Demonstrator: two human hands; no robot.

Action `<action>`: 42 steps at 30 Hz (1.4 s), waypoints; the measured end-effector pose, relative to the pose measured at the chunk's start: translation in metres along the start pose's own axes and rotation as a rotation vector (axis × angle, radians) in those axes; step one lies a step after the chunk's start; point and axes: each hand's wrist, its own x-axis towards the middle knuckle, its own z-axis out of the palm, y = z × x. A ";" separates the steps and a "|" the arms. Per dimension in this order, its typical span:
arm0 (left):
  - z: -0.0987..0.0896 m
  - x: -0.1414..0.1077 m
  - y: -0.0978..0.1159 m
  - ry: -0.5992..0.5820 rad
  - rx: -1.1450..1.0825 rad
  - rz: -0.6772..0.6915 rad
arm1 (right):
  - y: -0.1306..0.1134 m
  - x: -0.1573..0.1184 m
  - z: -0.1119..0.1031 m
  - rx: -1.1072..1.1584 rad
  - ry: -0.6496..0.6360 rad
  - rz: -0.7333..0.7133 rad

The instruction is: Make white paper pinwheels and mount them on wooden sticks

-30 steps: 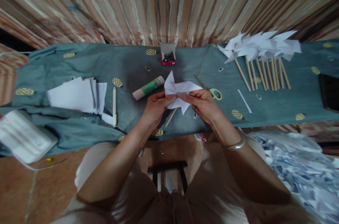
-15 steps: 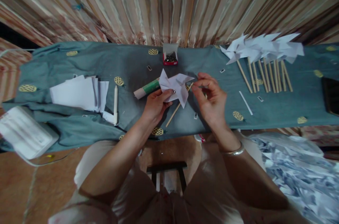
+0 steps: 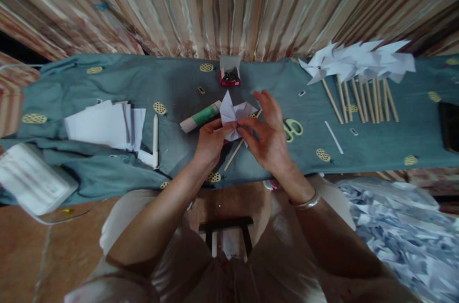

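Observation:
A white paper pinwheel point(image 3: 229, 113) is held above the table in my left hand point(image 3: 210, 144), thumb on its front near the centre. My right hand point(image 3: 268, 143) pinches at that same centre with thumb and forefinger, its other fingers raised; the small pin there is mostly covered. Below the pinwheel, a thin wooden stick point(image 3: 234, 156) lies slanted on the cloth. A green and white tube point(image 3: 201, 117) rests just left of the pinwheel. Green-handled scissors point(image 3: 297, 130) lie right of my right hand, their blades hidden.
A small red box of metal pins point(image 3: 230, 82) stands open at the back. Finished pinwheels on sticks point(image 3: 358, 66) lie at the right, near a white paper strip point(image 3: 333, 137). Paper sheets point(image 3: 102, 126) and a white pen-like stick point(image 3: 155, 140) are at the left, beyond a white box-shaped device point(image 3: 36, 181).
My right hand has moved left onto the pinwheel's centre, uncovering the scissors. The pinwheel has turned slightly in my left hand; the shiny pin is now covered by fingers.

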 end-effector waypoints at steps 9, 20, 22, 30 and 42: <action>-0.002 0.002 0.008 0.070 0.062 0.006 | 0.016 -0.008 -0.019 -0.096 0.127 0.017; 0.002 -0.002 0.013 -0.024 -0.056 -0.116 | 0.030 -0.017 -0.028 0.086 0.087 0.290; 0.004 -0.004 0.015 -0.075 -0.096 -0.195 | 0.026 -0.012 -0.027 0.340 0.094 0.451; 0.004 -0.007 0.018 -0.170 -0.165 -0.322 | 0.013 -0.004 -0.025 1.059 -0.084 0.882; 0.004 -0.010 0.013 -0.138 -0.074 -0.227 | 0.008 -0.003 -0.026 0.947 -0.145 0.857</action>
